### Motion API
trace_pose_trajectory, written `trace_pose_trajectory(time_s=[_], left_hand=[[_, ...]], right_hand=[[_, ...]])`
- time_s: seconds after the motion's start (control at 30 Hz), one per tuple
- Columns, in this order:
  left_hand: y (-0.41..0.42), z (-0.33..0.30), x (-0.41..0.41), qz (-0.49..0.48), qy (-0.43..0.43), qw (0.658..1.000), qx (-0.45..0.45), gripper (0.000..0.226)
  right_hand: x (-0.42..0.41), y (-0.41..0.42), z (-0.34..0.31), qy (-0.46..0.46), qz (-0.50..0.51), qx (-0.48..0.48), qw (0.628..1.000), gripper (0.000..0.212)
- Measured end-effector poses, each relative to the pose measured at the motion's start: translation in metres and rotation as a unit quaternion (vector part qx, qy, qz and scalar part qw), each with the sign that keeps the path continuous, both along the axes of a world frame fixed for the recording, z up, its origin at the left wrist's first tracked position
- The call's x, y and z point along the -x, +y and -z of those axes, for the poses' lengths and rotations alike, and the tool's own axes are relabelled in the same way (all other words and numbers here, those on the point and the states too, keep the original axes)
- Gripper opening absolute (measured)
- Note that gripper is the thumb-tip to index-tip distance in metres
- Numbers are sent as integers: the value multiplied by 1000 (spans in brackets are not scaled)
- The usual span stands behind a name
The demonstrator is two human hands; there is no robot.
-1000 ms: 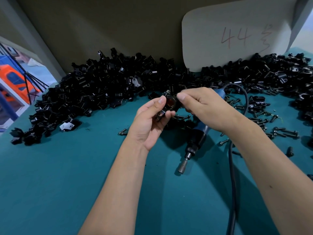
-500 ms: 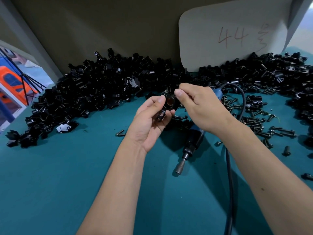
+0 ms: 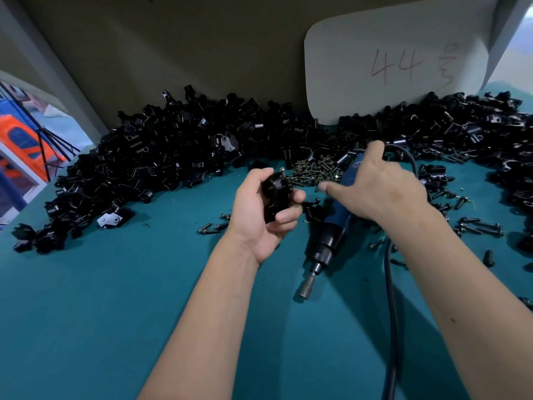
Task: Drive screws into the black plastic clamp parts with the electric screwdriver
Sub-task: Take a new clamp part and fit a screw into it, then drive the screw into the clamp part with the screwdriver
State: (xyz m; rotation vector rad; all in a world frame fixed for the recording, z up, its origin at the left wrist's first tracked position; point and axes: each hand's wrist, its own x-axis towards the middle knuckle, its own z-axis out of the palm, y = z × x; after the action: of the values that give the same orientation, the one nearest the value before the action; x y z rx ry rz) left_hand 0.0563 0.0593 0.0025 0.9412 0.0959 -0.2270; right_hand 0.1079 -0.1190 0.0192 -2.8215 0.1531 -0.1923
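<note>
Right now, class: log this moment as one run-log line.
left hand: grips clamp part, screw seated on top | right hand: reaching onto electric screwdriver, not clearly gripping | screwdriver: lying on table | driving: not begun

Left hand [image 3: 264,210] raised, palm toward the camera, fingers curled in a grip. Right hand [image 3: 375,187] palm down, fingers spread and extended forward, thumb out left.
</note>
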Motion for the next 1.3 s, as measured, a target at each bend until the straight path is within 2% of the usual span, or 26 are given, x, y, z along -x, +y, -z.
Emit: trace_pose_trajectory(time_s=[0.07,0.2,0.33,0.4,0.47,0.5,0.6,0.7,0.77,0.87,0.97,1.03,1.17,1.3], left_hand=[[2,0,0,17,3,999,27,24],[5,1,1,32,10,997,75,26],[8,3,-1,38,20,996,74,32],[8,4,-3,39,29,996,70,27],[10,4,-4,42,38,997,59,24],[11,4,-4,45,41,997,51,23],[15,5,-4,41,58,997,28,21],[24,4,-2,69,89,993,23,19],[30,1,0,104,114,988,-8,20],[35,-5,1,161,142,971,-103,25],[35,-9,1,203,177,940,-210,37],[34,-10,1,211,191,919,-271,47],[30,-12,1,199,184,892,-360,36],[24,-15,1,191,175,871,-418,28]], right_hand=[[-1,3,5,33,-12,-24,999,83],[-8,2,6,36,-31,-182,982,74],[-13,-11,1,39,-44,-350,935,72],[-15,-17,-3,14,-52,-434,899,61],[-16,-20,-5,-10,-53,-543,838,43],[-16,-21,-6,-13,-44,-602,797,42],[-14,-19,-10,-6,-10,-750,661,43],[-14,-17,-15,-21,3,-850,527,38],[-13,-16,-17,-44,7,-872,487,39],[-11,-14,-20,-78,1,-886,457,40],[-8,-13,-24,-86,-23,-902,423,39],[-5,-11,-25,-96,-27,-896,433,30],[1,-7,-25,-122,-10,-868,481,35],[4,-4,-29,-114,-9,-872,476,39]])
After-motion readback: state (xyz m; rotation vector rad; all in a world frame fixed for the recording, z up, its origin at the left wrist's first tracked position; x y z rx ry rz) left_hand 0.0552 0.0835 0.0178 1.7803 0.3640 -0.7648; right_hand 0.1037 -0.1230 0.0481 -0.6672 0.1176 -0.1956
